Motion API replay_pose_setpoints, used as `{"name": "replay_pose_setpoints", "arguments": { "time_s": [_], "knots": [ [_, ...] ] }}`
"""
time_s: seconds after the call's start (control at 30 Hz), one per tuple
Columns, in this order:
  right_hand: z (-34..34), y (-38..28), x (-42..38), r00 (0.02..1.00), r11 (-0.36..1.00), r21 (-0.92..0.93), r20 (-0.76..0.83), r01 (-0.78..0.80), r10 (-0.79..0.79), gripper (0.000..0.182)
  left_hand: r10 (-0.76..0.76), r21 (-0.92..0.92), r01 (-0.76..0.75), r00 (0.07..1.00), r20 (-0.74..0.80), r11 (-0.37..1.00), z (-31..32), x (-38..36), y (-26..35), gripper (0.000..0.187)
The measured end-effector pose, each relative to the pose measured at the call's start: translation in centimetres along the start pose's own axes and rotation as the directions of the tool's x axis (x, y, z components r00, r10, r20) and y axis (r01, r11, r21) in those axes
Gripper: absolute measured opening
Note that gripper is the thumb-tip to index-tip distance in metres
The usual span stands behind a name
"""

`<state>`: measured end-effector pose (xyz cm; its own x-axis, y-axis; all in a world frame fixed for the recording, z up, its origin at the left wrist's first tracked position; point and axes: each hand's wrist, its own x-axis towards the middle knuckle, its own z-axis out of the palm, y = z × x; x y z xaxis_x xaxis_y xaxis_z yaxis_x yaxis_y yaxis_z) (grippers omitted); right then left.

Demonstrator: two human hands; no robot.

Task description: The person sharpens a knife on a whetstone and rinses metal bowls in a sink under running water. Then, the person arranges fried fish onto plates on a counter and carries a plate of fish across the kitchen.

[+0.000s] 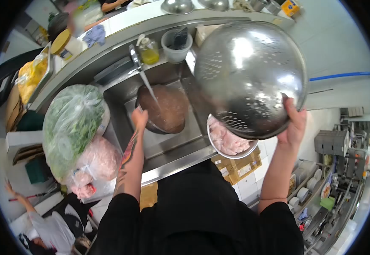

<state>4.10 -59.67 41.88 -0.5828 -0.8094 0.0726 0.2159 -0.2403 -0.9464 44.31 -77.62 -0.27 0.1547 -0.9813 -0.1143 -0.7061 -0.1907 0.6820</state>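
Note:
My right hand [294, 121] grips the rim of a large metal colander [253, 72], held up and tilted with its perforated underside facing me. Partly hidden below the colander is a white-rimmed bowl [235, 157] of pale pink raw meat [227, 138]. In the sink [151, 148], my left hand [140, 118] is closed on the near left edge of a dark round pot [168, 129]. Water from the faucet [135, 55] runs into this pot, whose inside looks brownish and blurred.
Left of the sink lie a bag of leafy greens [72, 127] and a bag of pink meat [100, 157]. Behind it stand a soap bottle [149, 52] and a plastic tub [177, 44]. Another person [53, 225] is at lower left. Shelves [320, 182] stand right.

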Motion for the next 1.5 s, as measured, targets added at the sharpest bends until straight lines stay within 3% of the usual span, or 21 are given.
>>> {"name": "replay_pose_setpoints", "arguments": {
  "time_s": [0.03, 0.13, 0.17, 0.33, 0.47, 0.57, 0.63, 0.67, 0.7, 0.77, 0.8, 0.87, 0.9, 0.97, 1.0, 1.07, 1.23, 1.33, 1.43, 1.5],
  "knots": [
    [-0.3, -0.5, -0.3, 1.000, 1.000, 0.024, 0.025, 0.008, -0.009, 0.038, 0.089, 0.082, -0.087, 0.996, -0.018, 0.993, 0.2, 1.2, 0.3, 0.029],
    [-0.9, -0.4, -1.2, 0.999, 0.999, 0.036, -0.046, 0.013, -0.011, 0.039, 0.075, 0.267, -0.084, 0.996, 0.045, 0.960, -4.7, 1.0, 7.3, 0.025],
    [-1.0, -0.3, -1.5, 0.996, 1.000, 0.009, -0.091, 0.014, -0.014, 0.040, 0.129, 0.334, -0.148, 0.988, 0.080, 0.931, -6.0, 0.7, 8.8, 0.023],
    [-0.4, 1.7, -1.5, 0.994, 0.991, 0.093, 0.065, -0.094, 0.088, 0.030, 0.219, 0.613, -0.303, 0.953, 0.209, 0.730, -10.3, 1.4, 14.3, 0.018],
    [0.1, 2.4, -1.3, 0.986, 0.989, 0.094, 0.137, -0.112, 0.099, 0.033, 0.208, 0.673, -0.293, 0.956, 0.206, 0.680, -10.9, 1.9, 14.9, 0.019],
    [-0.4, 2.3, -1.1, 0.978, 0.990, 0.059, 0.177, -0.127, 0.115, 0.034, 0.099, 0.734, -0.246, 0.966, 0.239, 0.633, -12.1, 1.0, 14.4, 0.022],
    [-1.1, 2.4, -1.1, 0.976, 0.995, 0.018, 0.194, -0.100, 0.095, 0.034, 0.013, 0.709, -0.114, 0.989, 0.146, 0.696, -12.4, 1.4, 11.0, 0.024],
    [-1.2, 2.3, -1.1, 0.977, 0.995, 0.018, 0.189, -0.101, 0.096, 0.034, -0.133, 0.641, -0.035, 0.968, 0.212, 0.766, -12.6, 2.2, 8.7, 0.024],
    [-1.1, 2.2, -1.2, 0.978, 0.996, 0.022, 0.191, -0.089, 0.084, 0.034, -0.135, 0.643, -0.038, 0.967, 0.218, 0.765, -12.9, 1.7, 8.1, 0.024],
    [-0.6, 2.3, -1.2, 0.978, 0.997, 0.024, 0.196, -0.077, 0.071, 0.033, -0.268, 0.420, 0.178, 0.949, 0.165, 0.890, -13.6, -0.4, 6.7, 0.022],
    [-0.4, 2.5, -1.3, 0.982, 0.997, 0.012, 0.175, -0.074, 0.070, 0.032, -0.269, 0.419, 0.179, 0.949, 0.166, 0.890, -13.8, -1.5, 5.9, 0.022],
    [0.0, 2.7, -1.2, 0.984, 0.998, -0.006, 0.161, -0.070, 0.070, 0.031, -0.329, 0.034, 0.329, 0.923, 0.201, 0.944, -13.8, -3.8, 3.5, 0.018],
    [0.1, 2.9, -1.2, 0.986, 0.997, -0.013, 0.146, -0.080, 0.081, 0.032, -0.334, 0.029, 0.336, 0.920, 0.202, 0.942, -13.0, -4.9, 1.1, 0.018],
    [0.9, 2.9, -1.3, 0.986, 0.996, -0.030, 0.137, -0.089, 0.093, 0.033, -0.302, -0.401, 0.373, 0.925, 0.231, 0.836, -10.7, -6.8, -3.9, 0.016],
    [1.5, 2.6, -1.4, 0.990, 0.997, -0.017, 0.117, -0.081, 0.082, 0.035, -0.306, -0.408, 0.380, 0.922, 0.237, 0.830, -10.1, -7.8, -4.8, 0.016],
    [2.6, 1.9, -1.7, 0.992, 0.997, -0.021, 0.102, -0.068, 0.070, 0.036, -0.299, -0.626, 0.413, 0.911, 0.284, 0.662, -8.5, -9.5, -5.8, 0.021],
    [4.0, 0.6, -2.8, 0.987, 0.997, -0.055, 0.147, -0.056, 0.063, 0.035, -0.302, -0.694, 0.541, 0.841, 0.449, 0.475, -6.0, -10.3, -9.0, 0.028],
    [5.1, -0.5, -3.6, 0.988, 0.994, -0.104, 0.149, -0.026, 0.042, 0.035, -0.284, -0.738, 0.624, 0.779, 0.559, 0.257, -3.6, -10.4, -10.9, 0.036],
    [5.7, -1.0, -4.5, 0.992, 0.991, -0.136, 0.124, 0.007, 0.010, 0.037, -0.217, -0.786, 0.604, 0.791, 0.572, 0.130, -1.5, -9.6, -10.6, 0.039],
    [6.2, -1.4, -4.8, 0.994, 0.993, -0.120, 0.112, 0.022, -0.008, 0.036, -0.200, -0.803, 0.576, 0.814, 0.545, 0.153, -0.6, -8.3, -9.6, 0.037]
  ]
}}
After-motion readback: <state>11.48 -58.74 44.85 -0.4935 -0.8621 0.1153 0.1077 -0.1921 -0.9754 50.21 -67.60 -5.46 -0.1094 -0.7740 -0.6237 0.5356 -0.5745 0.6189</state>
